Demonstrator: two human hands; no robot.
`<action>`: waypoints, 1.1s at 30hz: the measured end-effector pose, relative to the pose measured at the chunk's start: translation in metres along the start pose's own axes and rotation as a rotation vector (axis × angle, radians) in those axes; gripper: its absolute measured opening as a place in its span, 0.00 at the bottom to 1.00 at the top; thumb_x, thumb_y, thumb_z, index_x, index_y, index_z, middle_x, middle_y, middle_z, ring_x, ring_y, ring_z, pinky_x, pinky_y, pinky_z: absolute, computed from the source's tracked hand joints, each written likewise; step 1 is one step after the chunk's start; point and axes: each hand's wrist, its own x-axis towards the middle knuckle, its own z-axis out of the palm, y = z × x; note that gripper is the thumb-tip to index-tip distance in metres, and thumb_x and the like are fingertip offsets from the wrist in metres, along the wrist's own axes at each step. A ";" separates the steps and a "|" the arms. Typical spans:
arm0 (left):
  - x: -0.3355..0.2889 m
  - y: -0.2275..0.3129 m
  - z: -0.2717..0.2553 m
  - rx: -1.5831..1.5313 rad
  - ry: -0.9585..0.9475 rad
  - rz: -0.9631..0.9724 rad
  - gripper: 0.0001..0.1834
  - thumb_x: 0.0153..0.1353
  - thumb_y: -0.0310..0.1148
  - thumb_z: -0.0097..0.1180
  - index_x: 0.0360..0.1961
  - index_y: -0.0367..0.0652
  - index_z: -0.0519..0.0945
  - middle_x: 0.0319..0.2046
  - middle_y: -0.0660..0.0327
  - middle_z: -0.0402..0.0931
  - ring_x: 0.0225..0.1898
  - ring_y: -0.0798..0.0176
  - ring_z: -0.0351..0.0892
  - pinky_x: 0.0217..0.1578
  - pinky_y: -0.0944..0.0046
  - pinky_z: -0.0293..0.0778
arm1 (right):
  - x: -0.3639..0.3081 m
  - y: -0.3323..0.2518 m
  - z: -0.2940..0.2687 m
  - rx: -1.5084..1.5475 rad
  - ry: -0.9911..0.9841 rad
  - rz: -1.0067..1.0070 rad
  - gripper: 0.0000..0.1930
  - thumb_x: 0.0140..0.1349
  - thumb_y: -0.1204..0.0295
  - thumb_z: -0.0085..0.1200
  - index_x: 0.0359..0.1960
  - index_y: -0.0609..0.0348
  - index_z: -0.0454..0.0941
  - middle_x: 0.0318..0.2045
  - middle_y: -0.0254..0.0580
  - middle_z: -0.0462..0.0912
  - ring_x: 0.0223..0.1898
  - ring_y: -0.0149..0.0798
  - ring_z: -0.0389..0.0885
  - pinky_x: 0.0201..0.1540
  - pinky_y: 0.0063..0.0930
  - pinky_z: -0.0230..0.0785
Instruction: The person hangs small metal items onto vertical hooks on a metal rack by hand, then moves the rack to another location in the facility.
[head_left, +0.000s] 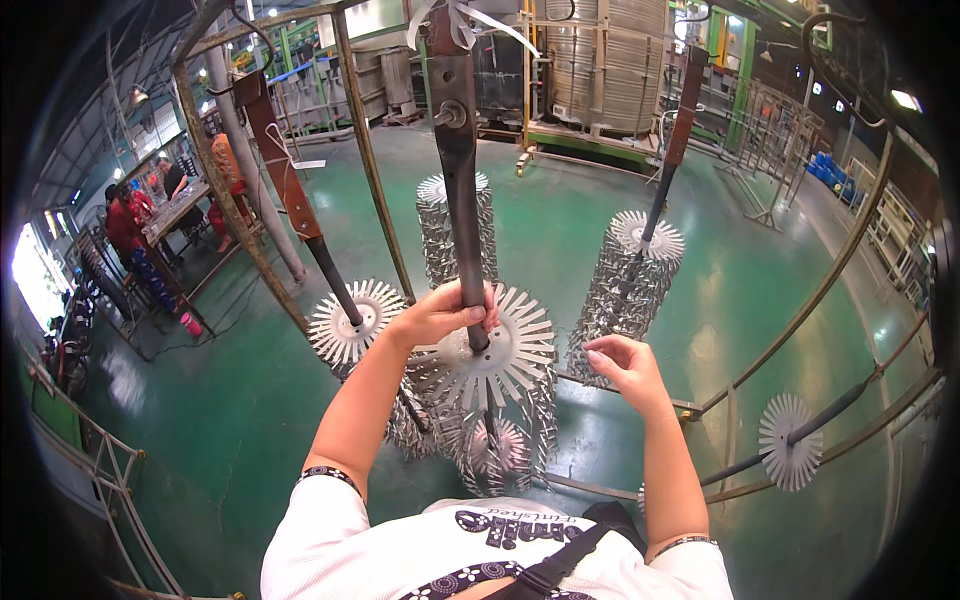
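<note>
My left hand (442, 314) is closed round a dark metal rod (463, 220) that stands in front of me. At the rod's lower end is a pale slotted disc (510, 345) with narrow radial fingers. Small shiny metal pieces (540, 410) hang in rows below the disc. To the right of it, my right hand (628, 372) is raised with its fingers curled toward the thumb, apart from the disc. Whatever may be between those fingertips is too small to make out.
Similar hung discs surround me: one at the left (357, 318), one behind (455, 188), one at the right (647, 236). A bare disc (790, 440) sits on a low bar at the far right. A metal frame (840, 290) curves round. People (128, 225) work at a table at left.
</note>
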 end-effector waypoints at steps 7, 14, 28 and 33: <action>0.012 0.002 -0.003 -0.059 -0.057 -0.016 0.08 0.59 0.31 0.48 0.35 0.38 0.66 0.30 0.62 0.67 0.36 0.66 0.68 0.49 0.56 0.64 | -0.009 0.026 -0.016 0.022 0.144 0.075 0.09 0.53 0.72 0.56 0.32 0.66 0.76 0.25 0.35 0.79 0.28 0.24 0.74 0.33 0.18 0.67; 0.010 0.003 -0.001 -0.059 -0.053 -0.030 0.09 0.58 0.31 0.50 0.36 0.38 0.67 0.30 0.62 0.68 0.35 0.66 0.69 0.49 0.55 0.65 | -0.036 0.068 -0.038 -0.041 0.240 0.225 0.10 0.53 0.70 0.55 0.30 0.66 0.76 0.22 0.35 0.78 0.26 0.25 0.74 0.31 0.19 0.67; 0.004 -0.027 -0.019 0.015 0.041 -0.081 0.08 0.59 0.30 0.49 0.35 0.38 0.67 0.32 0.61 0.68 0.39 0.64 0.69 0.46 0.60 0.64 | -0.083 0.141 -0.046 -0.100 0.299 0.447 0.13 0.53 0.67 0.56 0.29 0.67 0.76 0.20 0.36 0.76 0.22 0.26 0.74 0.27 0.19 0.68; 0.009 -0.026 -0.007 0.057 0.081 -0.110 0.08 0.59 0.28 0.48 0.37 0.38 0.67 0.34 0.60 0.69 0.40 0.63 0.69 0.45 0.60 0.65 | -0.110 0.161 -0.054 -0.055 0.264 0.584 0.13 0.53 0.66 0.56 0.30 0.67 0.76 0.20 0.36 0.76 0.22 0.27 0.73 0.28 0.20 0.68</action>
